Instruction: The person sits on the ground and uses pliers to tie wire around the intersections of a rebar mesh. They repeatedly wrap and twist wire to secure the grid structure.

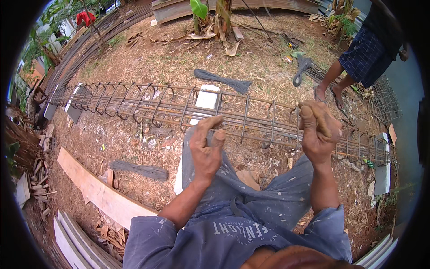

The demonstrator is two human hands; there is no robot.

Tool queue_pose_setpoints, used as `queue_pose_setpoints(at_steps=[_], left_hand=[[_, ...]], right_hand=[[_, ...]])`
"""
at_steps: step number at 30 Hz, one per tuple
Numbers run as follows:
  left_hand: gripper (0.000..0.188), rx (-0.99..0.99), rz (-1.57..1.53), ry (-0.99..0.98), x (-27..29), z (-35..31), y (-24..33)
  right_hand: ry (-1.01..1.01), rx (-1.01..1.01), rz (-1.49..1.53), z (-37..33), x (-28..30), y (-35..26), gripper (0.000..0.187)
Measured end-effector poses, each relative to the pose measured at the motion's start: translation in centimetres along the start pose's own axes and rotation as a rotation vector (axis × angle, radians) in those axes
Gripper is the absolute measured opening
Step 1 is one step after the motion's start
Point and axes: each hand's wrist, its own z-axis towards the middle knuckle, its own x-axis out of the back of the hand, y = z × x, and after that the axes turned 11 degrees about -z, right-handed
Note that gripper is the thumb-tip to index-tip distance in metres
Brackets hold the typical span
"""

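Note:
A long cage of steel reinforcing bars (174, 106), ringed by bent stirrups, runs from left to right in front of me on white blocks. My left hand (207, 150) is at the near side of the cage, by the middle white block (206, 102). Its forefinger and thumb are apart with nothing visible between them; the other fingers are folded. Farther right, my right hand (320, 132) is over the cage, fingers curled in and closed near a stirrup. Whatever it holds, if anything, is hidden.
Bundles of tie wire (223, 80) (139, 170) lie beyond and near the cage. A wooden plank (98, 190) is at lower left. A person in checked shorts (366, 58) stands at the far right, beside wire mesh (386, 101). A white end block (382, 172) supports the cage.

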Motion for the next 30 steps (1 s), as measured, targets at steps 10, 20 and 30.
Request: queue_pose_setpoints(at_steps=[10,20,30], left_hand=[[0.019,0.389,-1.007,0.245,-12.8,9.8,1.0],[0.012,0.316,-0.939,0.287,-16.7,9.6,-0.5],[0.015,0.444,-0.929,-0.286,-18.3,5.7,2.3]], right_hand=[[-0.686,0.2,-0.393,-6.8,7.2,0.5,0.018],[-0.647,-0.057,-0.3,-13.7,9.3,2.0,0.015],[-0.525,-0.221,0.073,-6.3,10.3,5.3,0.053]])
